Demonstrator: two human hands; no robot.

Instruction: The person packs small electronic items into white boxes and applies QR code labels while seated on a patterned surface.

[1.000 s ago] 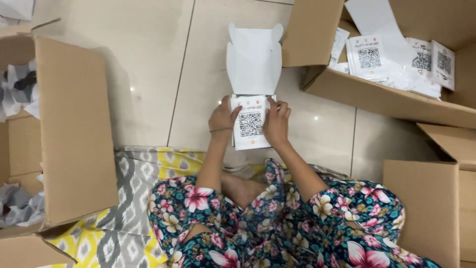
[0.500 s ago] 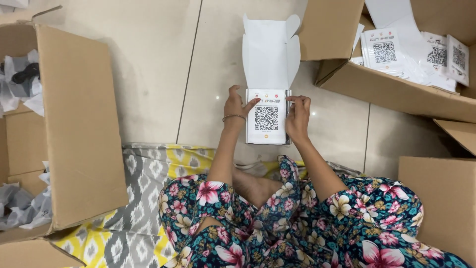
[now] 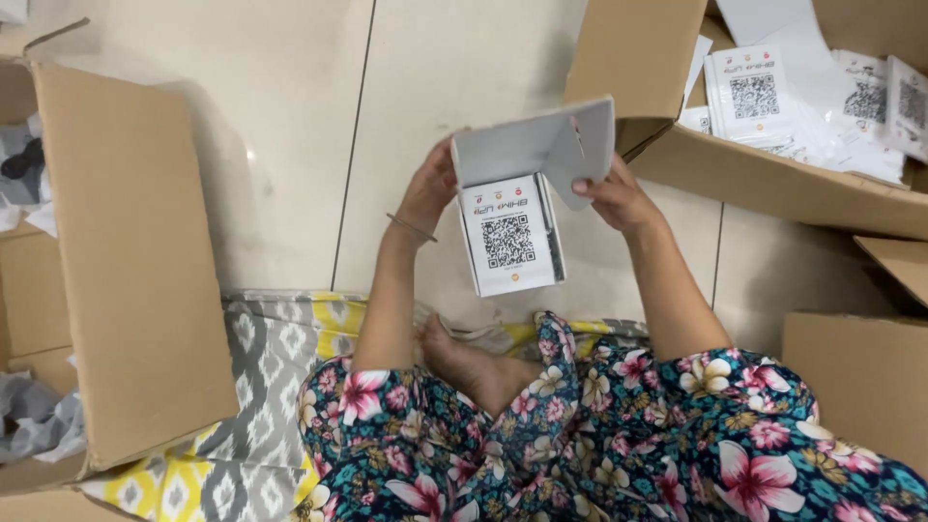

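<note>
I hold a small white cardboard box up above the tiled floor. A square code label is printed on its front. My left hand grips the box's left side. My right hand pinches the open white lid flap, which is folded over toward me. A thin bracelet sits on my left wrist. My legs in floral trousers and one bare foot lie below the box.
A large open cardboard carton stands at the left with grey wrapped items inside. Another carton at the upper right holds several white packs with code labels. A third carton is at the lower right. A patterned mat covers the floor beneath me.
The box was flat on the floor with its lid open away from me. Now both hands have lifted it and the lid is folding down over it.
</note>
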